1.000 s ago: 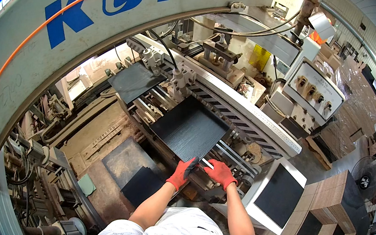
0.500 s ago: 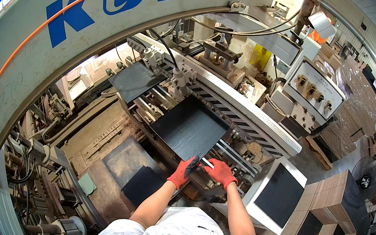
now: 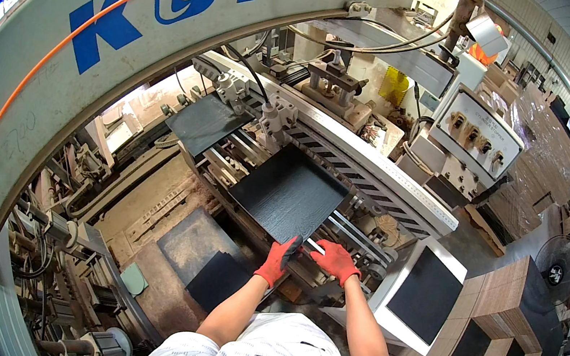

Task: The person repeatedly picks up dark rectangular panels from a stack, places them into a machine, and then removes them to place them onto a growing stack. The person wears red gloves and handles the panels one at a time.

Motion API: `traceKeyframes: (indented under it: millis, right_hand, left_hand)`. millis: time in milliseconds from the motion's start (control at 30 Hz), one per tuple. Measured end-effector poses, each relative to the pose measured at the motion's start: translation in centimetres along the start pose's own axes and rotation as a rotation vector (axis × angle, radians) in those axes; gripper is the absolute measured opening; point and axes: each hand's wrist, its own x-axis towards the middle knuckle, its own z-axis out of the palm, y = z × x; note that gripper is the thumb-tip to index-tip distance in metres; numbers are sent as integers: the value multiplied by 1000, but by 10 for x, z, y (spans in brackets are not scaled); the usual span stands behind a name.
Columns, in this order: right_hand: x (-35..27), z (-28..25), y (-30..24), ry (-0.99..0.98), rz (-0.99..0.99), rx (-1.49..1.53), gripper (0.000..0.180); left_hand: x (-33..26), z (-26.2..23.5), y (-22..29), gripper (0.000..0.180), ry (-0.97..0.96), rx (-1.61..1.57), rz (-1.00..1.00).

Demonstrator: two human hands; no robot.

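Note:
My left hand (image 3: 279,261), in a red glove with a dark patch at the fingers, is at the near corner of a black rectangular panel (image 3: 289,192). Its fingers are close together by the panel's edge; what they grip, if anything, is hidden. In a matching red glove, my right hand (image 3: 335,262) curls by a short pale bar (image 3: 316,246) just off that edge. Whether the bar is loose or part of the machine I cannot tell. The panel lies flat on metal rails (image 3: 352,229). Farther back, a second dark panel (image 3: 207,122) rests on the same machine.
A large grey machine beam (image 3: 31,82) arches overhead with an orange hose. At right stand a control box (image 3: 477,133), a white-framed box with a dark top (image 3: 427,296), stacked boards (image 3: 512,313) and a fan (image 3: 555,275). Black sheets (image 3: 218,280) lie at left on a dusty bed.
Both hands stay at the panel's near edge, and the panel has not visibly moved. The view has shifted very slightly.

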Motion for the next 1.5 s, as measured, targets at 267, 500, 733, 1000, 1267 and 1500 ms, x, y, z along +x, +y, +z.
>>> traceKeyframes:
  millis: [267,500,733,1000,1267,1500]
  right_hand:
    - [0,0,2,0,9,16,45]
    - [-1,1,-2,23,8,3,44]
    - [1,2,2,6,27,27,44]
    - [1,2,1,14,37,25,44]
    - [0,2,1,27,30,6,44]
    - [-3,-4,-8,9,33,28,44]
  left_hand:
    - [2,2,1,28,-59,-12,-41]
    - [12,-12,-12,26,-93,-64,-139]
    - [9,-8,-9,24,-131,-117,-141]
    - [12,-10,-16,24,-101,-95,-65]
    - [10,-7,-11,25,-69,-113,-82]
    - [6,-7,-8,27,-80,-74,-54]
